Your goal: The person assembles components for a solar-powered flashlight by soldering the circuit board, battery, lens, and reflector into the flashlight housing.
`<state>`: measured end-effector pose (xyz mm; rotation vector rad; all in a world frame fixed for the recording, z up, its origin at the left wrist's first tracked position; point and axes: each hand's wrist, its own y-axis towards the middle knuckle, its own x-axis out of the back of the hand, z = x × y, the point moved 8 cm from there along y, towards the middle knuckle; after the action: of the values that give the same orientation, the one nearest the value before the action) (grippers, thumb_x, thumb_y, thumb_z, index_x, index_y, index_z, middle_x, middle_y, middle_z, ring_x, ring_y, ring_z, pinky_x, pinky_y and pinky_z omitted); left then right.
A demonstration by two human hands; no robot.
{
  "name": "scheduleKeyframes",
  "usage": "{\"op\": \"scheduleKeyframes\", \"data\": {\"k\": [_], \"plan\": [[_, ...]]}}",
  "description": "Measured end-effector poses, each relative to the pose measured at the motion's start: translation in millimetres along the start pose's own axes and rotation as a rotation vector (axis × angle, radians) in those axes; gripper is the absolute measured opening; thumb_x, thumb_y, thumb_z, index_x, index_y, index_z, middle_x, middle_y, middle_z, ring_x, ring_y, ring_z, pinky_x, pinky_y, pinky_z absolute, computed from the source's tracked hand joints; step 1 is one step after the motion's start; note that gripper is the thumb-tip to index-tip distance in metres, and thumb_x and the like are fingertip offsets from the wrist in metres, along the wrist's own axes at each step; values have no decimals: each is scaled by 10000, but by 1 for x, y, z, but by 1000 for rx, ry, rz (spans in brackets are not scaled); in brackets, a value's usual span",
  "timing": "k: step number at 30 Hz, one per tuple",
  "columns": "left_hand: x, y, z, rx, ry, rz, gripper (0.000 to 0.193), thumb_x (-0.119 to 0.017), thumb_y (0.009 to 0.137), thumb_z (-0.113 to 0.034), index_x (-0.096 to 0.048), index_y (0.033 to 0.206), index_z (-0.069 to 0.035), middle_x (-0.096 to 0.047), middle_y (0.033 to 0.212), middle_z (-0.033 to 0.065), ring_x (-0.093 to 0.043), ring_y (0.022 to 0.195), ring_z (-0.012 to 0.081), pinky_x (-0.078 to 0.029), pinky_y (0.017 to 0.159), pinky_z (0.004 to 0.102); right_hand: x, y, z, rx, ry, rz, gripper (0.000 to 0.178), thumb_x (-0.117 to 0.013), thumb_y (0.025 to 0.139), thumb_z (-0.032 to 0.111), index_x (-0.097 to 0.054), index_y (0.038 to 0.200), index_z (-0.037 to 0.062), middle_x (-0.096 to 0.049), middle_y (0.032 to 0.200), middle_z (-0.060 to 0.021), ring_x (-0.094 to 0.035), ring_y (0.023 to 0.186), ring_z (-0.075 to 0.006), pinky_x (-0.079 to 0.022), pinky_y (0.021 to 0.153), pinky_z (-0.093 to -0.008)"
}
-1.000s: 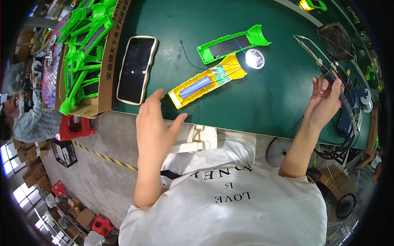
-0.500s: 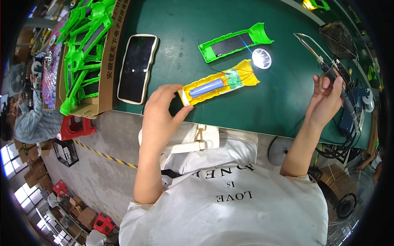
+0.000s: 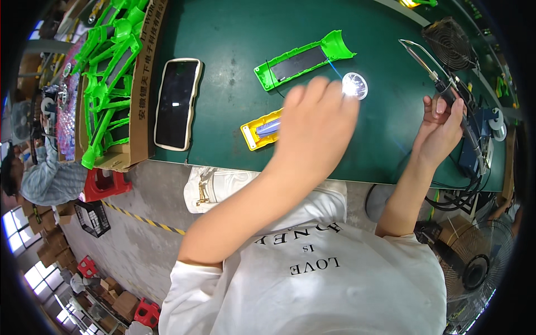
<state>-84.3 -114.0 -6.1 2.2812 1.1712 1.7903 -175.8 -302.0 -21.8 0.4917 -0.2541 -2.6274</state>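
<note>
Yellow casing half (image 3: 261,120): near middle of frame, open side up, inside showing; lies slanted, left end lower; white piece across left end; right part hidden from view. Blue cylindrical cell (image 3: 268,129) lying lengthwise inside, partly visible. Round clear lamp head (image 3: 355,86): right of centre, upper half of frame, lit, glaring white. Soldering iron (image 3: 441,86): upper right, dark handle, slim metal front end pointing up-left, thin bent metal wire alongside, cable trailing down-right.
</note>
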Motion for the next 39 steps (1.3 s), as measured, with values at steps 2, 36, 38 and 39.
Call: {"op": "scheduleKeyframes", "data": {"k": [2,36,38,39], "plan": [[-30,20,-2,-3,56,12,285,-685,611,-160,-545,837,-54,-559,795,63,-517,813,219,-388,679,331,2,0,2,14,9,-39,248,-417,889,210,-508,954,-11,-392,607,3,-365,568,-60,-447,666,-290],[-28,31,21,-161,-67,215,186,-529,713,-41,-595,887,-49,-591,887,71,-541,827,271,-425,732,379,29,10,-1,1,50,-64,280,-423,884,239,-523,964,-10,-401,607,1,-368,578,-75,-440,678,-295],[-4,28,32,-142,-101,67,170,-536,732,-55,-586,895,-45,-595,889,67,-553,833,242,-421,734,360,28,10,-1,-1,48,-66,283,-420,885,238,-522,970,-13,-402,608,1,-368,578,-76,-439,678,-294],[5,22,36,-144,-102,68,170,-536,732,-55,-586,895,-45,-595,889,67,-553,833,242,-421,734,360,29,10,0,-6,52,-73,291,-400,892,237,-523,971,-14,-397,602,4,-375,591,-87,-417,701,-302]]}}
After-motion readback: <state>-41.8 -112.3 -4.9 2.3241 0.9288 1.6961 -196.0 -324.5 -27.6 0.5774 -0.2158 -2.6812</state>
